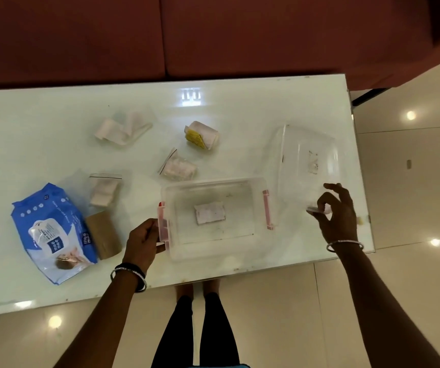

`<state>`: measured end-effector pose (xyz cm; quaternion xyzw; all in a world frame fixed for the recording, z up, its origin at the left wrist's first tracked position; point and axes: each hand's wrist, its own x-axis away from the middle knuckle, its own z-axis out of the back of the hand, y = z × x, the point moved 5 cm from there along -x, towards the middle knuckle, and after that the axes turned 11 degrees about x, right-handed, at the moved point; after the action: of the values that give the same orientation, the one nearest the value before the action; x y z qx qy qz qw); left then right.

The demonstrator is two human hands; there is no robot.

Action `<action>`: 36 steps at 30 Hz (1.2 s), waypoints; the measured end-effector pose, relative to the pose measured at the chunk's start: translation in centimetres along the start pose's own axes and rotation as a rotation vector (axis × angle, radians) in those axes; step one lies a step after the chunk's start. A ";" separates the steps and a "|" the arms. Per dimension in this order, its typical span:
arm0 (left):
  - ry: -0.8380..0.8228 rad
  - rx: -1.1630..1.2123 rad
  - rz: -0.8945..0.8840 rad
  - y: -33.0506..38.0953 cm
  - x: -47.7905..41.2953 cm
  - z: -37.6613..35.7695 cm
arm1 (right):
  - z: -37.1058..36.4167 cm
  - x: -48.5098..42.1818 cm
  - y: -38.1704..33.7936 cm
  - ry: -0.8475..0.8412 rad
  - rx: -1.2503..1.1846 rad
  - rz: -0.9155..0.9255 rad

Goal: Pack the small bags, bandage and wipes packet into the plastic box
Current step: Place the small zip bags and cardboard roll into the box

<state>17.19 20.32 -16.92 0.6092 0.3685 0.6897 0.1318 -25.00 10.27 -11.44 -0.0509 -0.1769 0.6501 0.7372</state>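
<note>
The clear plastic box (176, 251) with pink latches sits open near the table's front edge, only a white label showing on its bottom. My left hand (143, 241) grips its left latch side. My right hand (337, 213) pinches the near edge of the clear lid (307, 160), which lies to the right of the box. A blue wipes packet (51, 229) lies at the left, with a brown bandage roll (103, 235) touching its right side. Several small clear bags lie behind the box: one (104, 191) at mid-left, one (177, 167) in the centre, one (122, 130) further back, and one with yellow contents (201, 135).
The white glass table (240, 112) ends just right of the lid and just in front of the box. A dark red sofa (213, 35) runs along the table's far side. My legs (200, 328) stand on the glossy tiled floor below the front edge.
</note>
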 end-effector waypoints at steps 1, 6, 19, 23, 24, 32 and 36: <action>0.001 -0.002 -0.002 0.0 0.0 0.0 | -1.1 0.2 0.3 -0.017 0.021 -0.002; 0.003 -0.004 -0.003 0.1 0.0 0.0 | -5.0 0.3 1.0 -0.157 0.124 -0.026; 0.060 -0.017 -0.004 0.8 0.1 1.1 | -3.1 -2.2 -2.9 0.010 0.094 -0.262; 0.259 -0.008 -0.125 3.0 -0.8 2.3 | -0.7 -4.8 -9.0 0.243 -0.109 -0.115; 0.307 -0.005 -0.153 3.9 -1.2 2.4 | -0.4 -5.6 -10.8 0.255 -0.163 -0.089; 0.470 -0.406 -0.058 11.4 -6.3 -0.8 | -3.9 -11.4 -23.4 0.074 -0.196 0.124; 0.301 -0.548 0.234 11.0 -9.1 -2.9 | -8.2 -13.3 -26.7 -0.278 -0.044 0.088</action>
<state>19.45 5.92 -16.25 0.4805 0.1122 0.8560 0.1545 1.58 -5.46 -13.52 0.0156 -0.2890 0.6786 0.6751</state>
